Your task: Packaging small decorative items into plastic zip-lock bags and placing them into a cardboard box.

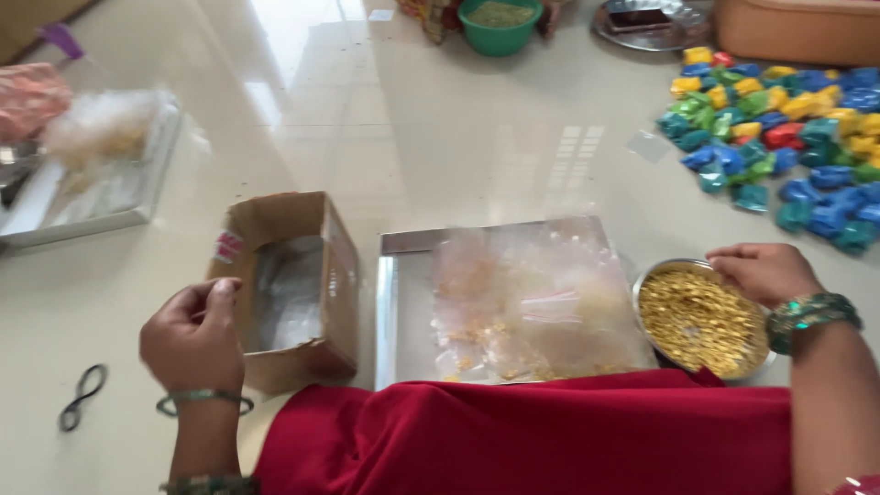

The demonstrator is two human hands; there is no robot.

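Observation:
My left hand [194,337] hovers by the near left corner of an open cardboard box [289,284], fingers curled, with nothing clearly in them. Inside the box lie clear plastic bags. My right hand [763,271] rests on the far rim of a steel bowl [701,319] full of small golden bits. Between box and bowl a steel tray [403,312] carries several clear plastic pouches [532,298], some with golden bits inside. A red cloth [550,435] covers my lap at the bottom edge.
A heap of small blue, green, yellow and red packets [788,137] lies at the far right. At the far left sits a white tray [82,202] with plastic bags. A green bowl [500,23] and a round steel plate [655,23] stand at the back. Scissors [82,394] lie on the floor.

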